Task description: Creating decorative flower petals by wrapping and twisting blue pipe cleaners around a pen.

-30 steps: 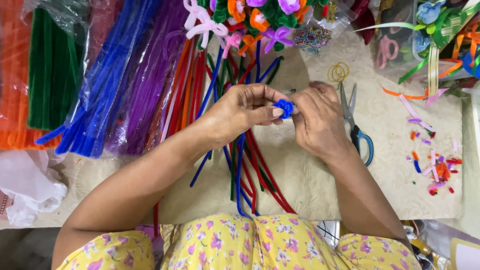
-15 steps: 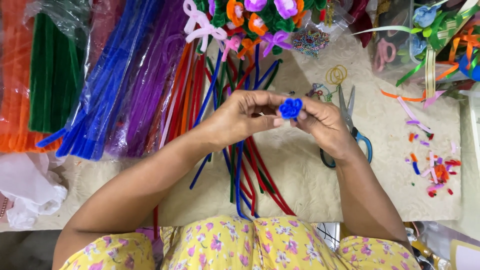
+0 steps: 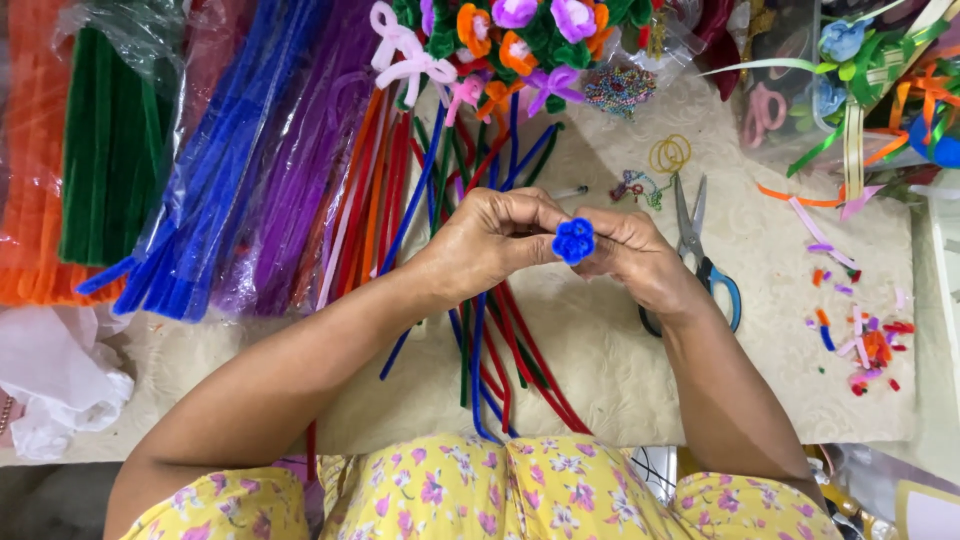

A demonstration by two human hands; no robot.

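Since a second ago the blue coil [image 3: 574, 241] looks rounder and more flower-like, both hands pinching it together, left hand [image 3: 492, 244] and right hand [image 3: 628, 258], above the bench's [image 3: 600, 370] middle.

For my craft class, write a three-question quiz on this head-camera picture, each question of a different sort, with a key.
1. True or false: the left hand and right hand together hold a small blue fuzzy pipe-cleaner flower.
2. Where do the blue-handled steel scissors lie? A) beside the right hand B) under the orange pipe cleaners C) on the white plastic bag
3. Fill in: the short cut scraps lie on the cream textured ____.

Key: 1 true; 2 A; 3 mat.
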